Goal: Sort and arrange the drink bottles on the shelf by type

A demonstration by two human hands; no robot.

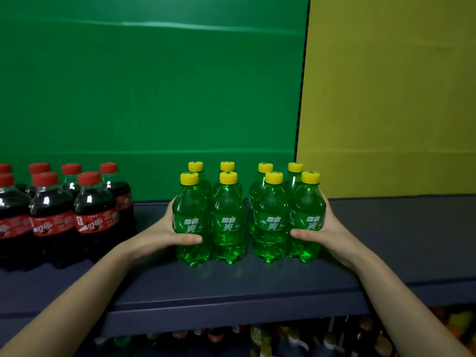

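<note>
Several green soda bottles (228, 220) with yellow caps stand in two rows on the dark shelf (231, 282). My left hand (164, 233) wraps the front-left green bottle (191, 222), thumb across its front. My right hand (327, 235) wraps the front-right green bottle (307, 220) the same way. Together the hands press the group from both sides. At the left of the shelf stand several dark cola bottles (95, 215) with red caps and red labels, apart from the green group.
A green panel (154, 99) and a yellow panel (386, 99) form the back wall. Bare shelf stretches to the right of the green bottles. A lower shelf (283, 338) holds several mixed drink bottles in dim light.
</note>
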